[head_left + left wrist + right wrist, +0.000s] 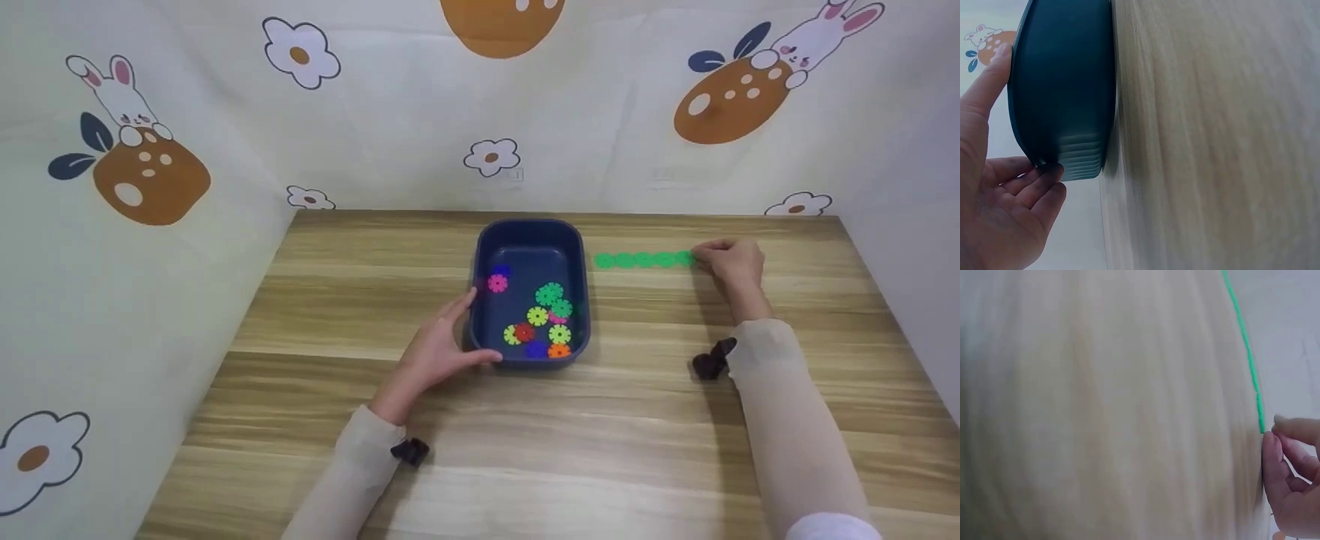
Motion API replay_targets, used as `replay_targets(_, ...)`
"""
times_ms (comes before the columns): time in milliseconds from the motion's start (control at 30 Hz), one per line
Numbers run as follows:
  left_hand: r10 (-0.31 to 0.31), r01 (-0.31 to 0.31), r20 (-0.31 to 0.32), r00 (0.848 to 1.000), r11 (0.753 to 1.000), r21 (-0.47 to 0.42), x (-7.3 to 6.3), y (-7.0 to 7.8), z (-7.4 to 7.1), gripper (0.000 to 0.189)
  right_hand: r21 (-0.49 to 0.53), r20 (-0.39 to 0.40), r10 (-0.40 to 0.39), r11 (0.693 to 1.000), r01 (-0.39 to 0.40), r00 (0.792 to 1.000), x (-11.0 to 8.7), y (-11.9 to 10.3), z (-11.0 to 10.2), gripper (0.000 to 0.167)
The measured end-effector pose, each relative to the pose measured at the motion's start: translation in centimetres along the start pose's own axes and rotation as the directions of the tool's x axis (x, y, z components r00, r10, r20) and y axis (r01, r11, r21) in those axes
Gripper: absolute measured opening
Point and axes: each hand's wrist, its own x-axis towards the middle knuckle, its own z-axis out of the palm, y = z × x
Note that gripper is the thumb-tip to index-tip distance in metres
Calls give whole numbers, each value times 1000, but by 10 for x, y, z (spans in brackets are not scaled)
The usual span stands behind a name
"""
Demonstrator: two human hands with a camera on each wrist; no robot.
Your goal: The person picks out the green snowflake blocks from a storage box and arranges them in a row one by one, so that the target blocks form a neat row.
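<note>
A dark blue plastic bin (480, 247) stands mid-table with several loose notched snowflake discs in it: green, yellow, pink, red, blue and orange. My left hand (439, 345) holds its near left corner, thumb on the near rim and fingers along the left side. In the left wrist view, the fingertips curl against the bin wall (1067, 84). To the right of the bin, a straight row of joined green snowflake discs (646, 259) lies on the table. My right hand (736, 264) pinches the row's right end between thumb and fingertips, which hide that end.
The wood-grain table (420, 247) runs back to a wall hung with cloth (390, 127) printed with rabbits and flowers. More cloth walls rise on both sides. A dark wrist camera (411, 451) sits at the left cuff, another dark device (712, 361) at the right.
</note>
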Motion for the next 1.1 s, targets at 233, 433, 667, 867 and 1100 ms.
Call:
replay_targets(233, -13, 13, 9, 1000, 1000, -2, 2, 1, 0, 108, 408, 70, 54, 910, -78, 996, -7, -7, -2, 14)
replay_targets(433, 33, -33, -2, 999, 999, 29, 4, 0, 1, 108, 464, 89, 21, 884, -60, 996, -15, -21, 5, 16)
replay_targets(667, 12, -12, 3, 1000, 1000, 14, 5, 0, 0, 109, 469, 100, -60, 883, 7, 993, -26, -45, 15, 13)
replay_targets(867, 4, -4, -3, 1000, 1000, 17, 4, 0, 0, 109, 516, 146, -152, 855, 56, 978, -51, -75, 24, 20)
replay_targets(1100, 0, 0, -1, 1000, 1000, 8, -1, -1, 1, 108, 468, 200, -223, 877, 107, 954, -60, -88, 54, 31)
